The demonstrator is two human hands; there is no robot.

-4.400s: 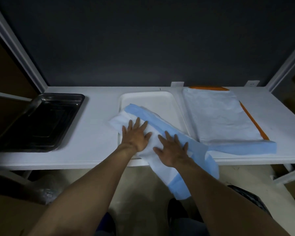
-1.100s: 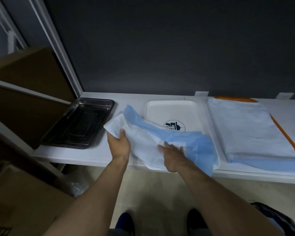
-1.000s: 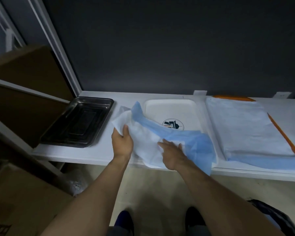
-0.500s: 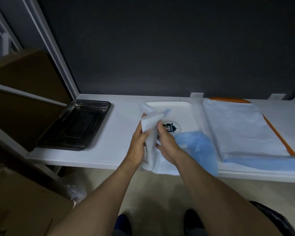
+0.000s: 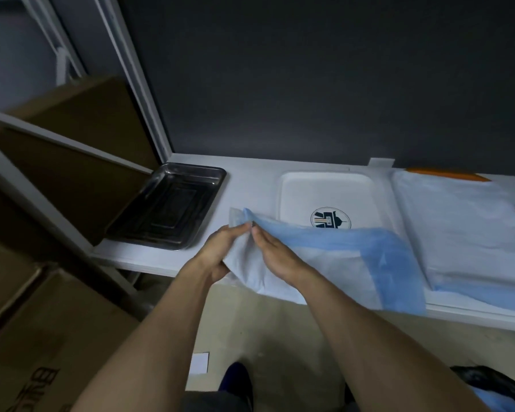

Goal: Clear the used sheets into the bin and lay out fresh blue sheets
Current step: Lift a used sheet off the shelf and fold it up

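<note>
A blue and white sheet (image 5: 333,257) lies across the front of the white tray (image 5: 327,191) and hangs over the counter's front edge. My left hand (image 5: 220,251) grips its left corner, fingers curled round the fabric. My right hand (image 5: 271,251) pinches the same corner just to the right, the fingertips of both hands almost touching. A stack of folded blue sheets (image 5: 464,230) lies on the counter to the right of the tray. The dark bin (image 5: 494,385) shows at the bottom right on the floor.
A steel tray (image 5: 167,206) sits at the left end of the white counter (image 5: 250,185). Cardboard boxes (image 5: 36,337) stand on the floor and shelf to the left. An orange edge (image 5: 446,175) shows behind the sheet stack. My feet (image 5: 235,382) are below.
The sheet was bunched upright between my hands half a second ago; now it is drawn out flatter and lower to the left, both hands together at its left corner.
</note>
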